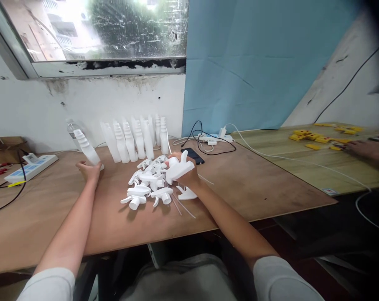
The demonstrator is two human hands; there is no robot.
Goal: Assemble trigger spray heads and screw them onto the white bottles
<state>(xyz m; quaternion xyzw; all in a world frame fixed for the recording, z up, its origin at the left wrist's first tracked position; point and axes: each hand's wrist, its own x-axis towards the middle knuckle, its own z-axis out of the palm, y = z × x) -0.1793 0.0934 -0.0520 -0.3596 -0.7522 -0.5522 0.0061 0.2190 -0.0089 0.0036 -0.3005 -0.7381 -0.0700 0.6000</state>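
White spray head (179, 168) within the right grip (192, 177)

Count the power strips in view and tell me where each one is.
2. One power strip lies at the left of the brown table, near the cardboard box; the second power strip lies at the back, by the blue sheet, behind the black phone.

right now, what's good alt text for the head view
A person's left hand holds a tilted white bottle and the right hand a white spray head over a brown table. A pile of spray heads lies between the hands, with more white bottles standing near the wall.
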